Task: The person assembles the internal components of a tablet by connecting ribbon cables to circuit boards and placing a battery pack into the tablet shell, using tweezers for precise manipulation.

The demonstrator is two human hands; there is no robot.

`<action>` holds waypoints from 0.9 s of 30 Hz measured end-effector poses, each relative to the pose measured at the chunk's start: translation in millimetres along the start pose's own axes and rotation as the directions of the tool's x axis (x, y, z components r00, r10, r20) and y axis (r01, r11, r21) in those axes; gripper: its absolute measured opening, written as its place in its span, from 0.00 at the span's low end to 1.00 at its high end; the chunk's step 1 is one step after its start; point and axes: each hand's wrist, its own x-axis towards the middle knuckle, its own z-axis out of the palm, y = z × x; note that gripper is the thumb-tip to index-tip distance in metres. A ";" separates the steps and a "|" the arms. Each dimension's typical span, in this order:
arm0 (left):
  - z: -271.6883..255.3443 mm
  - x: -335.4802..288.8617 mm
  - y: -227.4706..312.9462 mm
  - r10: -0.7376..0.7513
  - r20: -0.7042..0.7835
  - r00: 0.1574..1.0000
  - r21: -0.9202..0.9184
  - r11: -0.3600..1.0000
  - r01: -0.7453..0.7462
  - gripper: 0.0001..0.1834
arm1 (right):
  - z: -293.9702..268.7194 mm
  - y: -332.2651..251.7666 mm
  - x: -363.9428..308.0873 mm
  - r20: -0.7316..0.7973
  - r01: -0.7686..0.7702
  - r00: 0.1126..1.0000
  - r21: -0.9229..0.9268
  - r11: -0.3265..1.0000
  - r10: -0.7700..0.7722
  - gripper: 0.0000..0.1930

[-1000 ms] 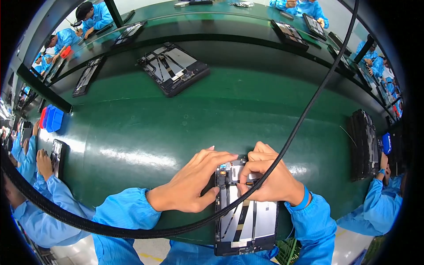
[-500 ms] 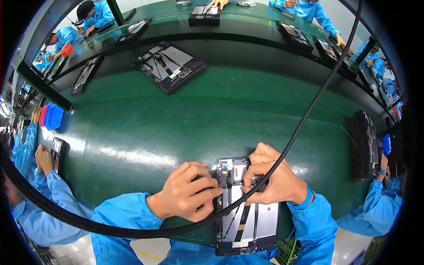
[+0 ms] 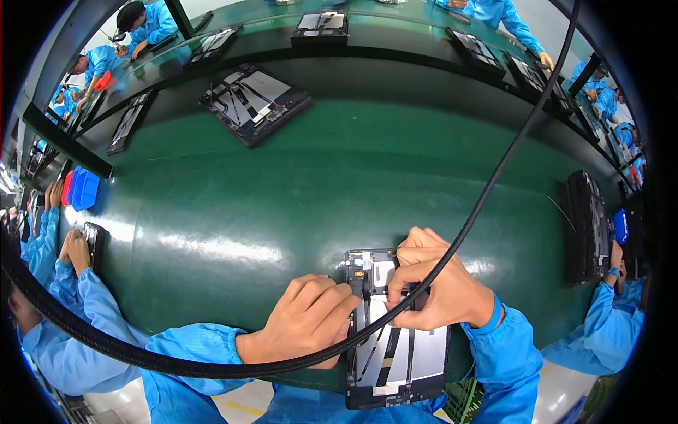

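Note:
An opened tablet (image 3: 420, 353) with dark edges, silver battery panels and black flat cables lies upright in front of me at the table's near edge. My left hand (image 3: 300, 321) is at its upper left side, fingers curled together with the tips on the tablet's edge. Whatever those tips pinch is hidden. My right hand (image 3: 445, 286) bends over the upper right part of the tablet. Its thumb and index finger close together above the board, and what is between them cannot be made out. A thick black cable (image 3: 487, 205) crosses the view in front of the right hand.
Another opened tablet (image 3: 254, 102) lies farther back on the green table (image 3: 296, 191). Dark tablets stand stacked (image 3: 586, 230) at the right. Blue and red bins (image 3: 83, 189) are at the left. More tablets line a raised dark shelf behind. Co-workers in blue sit on both sides and across.
My left hand's fingers have drawn closer together, curling at the tablet's left edge. My right hand stays nearly in place. Across the table, a co-worker's hand has left the middle tablet.

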 end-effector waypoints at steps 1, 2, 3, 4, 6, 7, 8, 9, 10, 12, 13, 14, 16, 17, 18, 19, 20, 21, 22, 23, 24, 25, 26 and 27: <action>-0.7 1.7 2.3 0.010 0.018 1.000 0.014 1.000 -0.010 0.22 | -0.8 0.1 -2.3 -0.016 0.009 1.000 0.010 1.000 -0.009 0.07; 0.7 1.9 5.1 0.014 0.017 1.000 0.018 1.000 -0.015 0.22 | -1.6 0.2 -5.0 -0.021 0.012 1.000 0.007 1.000 -0.012 0.07; 5.7 0.3 2.5 0.045 0.002 0.999 0.077 0.996 -0.045 0.22 | -0.6 2.4 -5.4 -0.051 0.040 0.998 0.008 0.999 -0.039 0.07; 9.7 -0.8 0.3 0.078 -0.013 0.997 0.138 0.988 -0.075 0.23 | -0.3 3.6 -5.8 -0.082 0.068 0.994 0.008 0.998 -0.067 0.07; 12.1 -1.1 0.5 0.087 -0.018 0.996 0.125 0.989 -0.084 0.22 | -4.4 2.5 -10.8 -0.081 0.054 0.995 -0.005 0.999 -0.054 0.06; 11.1 0.2 2.2 0.092 -0.020 0.996 0.118 0.989 -0.089 0.21 | -7.5 1.8 -14.6 -0.079 0.045 0.996 -0.013 0.999 -0.046 0.06; 8.7 2.0 3.1 0.098 -0.023 0.995 0.125 0.988 -0.094 0.21 | -9.7 2.9 -18.8 -0.083 0.051 0.995 -0.019 0.999 -0.052 0.06; 6.0 4.3 3.8 0.122 -0.028 0.992 0.138 0.984 -0.117 0.20 | -12.0 4.8 -24.3 -0.097 0.053 0.994 -0.049 0.997 -0.057 0.06; 4.3 6.6 4.9 0.145 -0.030 0.989 0.151 0.979 -0.139 0.19 | -14.9 4.9 -28.9 -0.112 0.054 0.992 -0.077 0.996 -0.062 0.05; 9.3 10.2 2.0 0.189 -0.022 0.982 0.126 0.975 -0.185 0.18 | -22.7 2.1 -34.8 -0.150 0.060 0.986 -0.084 0.995 -0.073 0.05; 11.3 12.5 1.0 0.225 -0.013 0.974 0.096 0.970 -0.223 0.17 | -27.8 1.0 -37.5 -0.141 0.051 0.988 -0.097 0.994 -0.064 0.05; 12.0 15.2 3.4 0.234 -0.008 0.972 0.101 0.968 -0.232 0.17 | -31.9 0.5 -40.8 -0.133 0.041 0.990 -0.109 0.993 -0.055 0.05; 14.5 21.7 9.8 0.217 -0.022 0.976 0.083 0.973 -0.215 0.18 | -37.2 3.3 -47.4 -0.134 0.034 0.990 -0.100 0.994 -0.047 0.05; 17.0 22.8 14.0 0.230 -0.016 0.973 0.088 0.970 -0.228 0.18 | -39.0 4.7 -51.2 -0.121 0.025 0.992 -0.086 0.996 -0.035 0.05; 20.0 23.4 19.5 0.230 -0.006 0.973 0.077 0.970 -0.229 0.17 | -42.1 5.5 -55.1 -0.135 0.027 0.990 -0.088 0.996 -0.038 0.05; 21.8 24.9 23.9 0.230 0.005 0.973 0.066 0.971 -0.230 0.17 | -45.0 6.0 -59.0 -0.116 0.001 0.993 -0.087 0.996 -0.011 0.05; 22.3 27.6 27.1 0.240 0.011 0.971 0.072 0.968 -0.241 0.17 | -47.8 5.7 -62.5 -0.098 -0.024 0.995 -0.085 0.996 0.016 0.05; 24.0 30.1 29.1 0.218 0.029 0.975 0.031 0.975 -0.219 0.17 | -50.4 5.2 -66.2 -0.111 -0.026 0.994 -0.086 0.996 0.016 0.05; 25.4 33.3 31.2 0.196 0.049 0.979 -0.010 0.981 -0.196 0.17 | -53.8 4.4 -69.4 -0.095 -0.062 0.994 -0.112 0.992 0.051 0.05; 26.9 37.2 33.6 0.183 0.048 0.982 -0.020 0.983 -0.182 0.17 | -57.0 4.2 -72.3 -0.079 -0.098 0.993 -0.139 0.985 0.087 0.05; 27.7 39.9 36.3 0.192 0.053 0.980 -0.021 0.981 -0.191 0.17 | -58.3 6.5 -76.2 -0.090 -0.102 0.992 -0.139 0.985 0.090 0.05; 28.5 42.7 38.9 0.187 0.062 0.980 -0.034 0.982 -0.185 0.18 | -58.4 11.3 -79.4 -0.100 -0.127 0.988 -0.068 0.990 0.120 0.05; 29.5 45.4 41.6 0.182 0.070 0.981 -0.047 0.983 -0.179 0.18 | -58.8 15.8 -82.4 -0.107 -0.151 0.983 0.002 0.989 0.150 0.06; 29.9 46.9 45.4 0.186 0.072 0.980 -0.046 0.982 -0.183 0.18 | -60.7 18.5 -83.3 -0.112 -0.150 0.982 0.002 0.989 0.150 0.06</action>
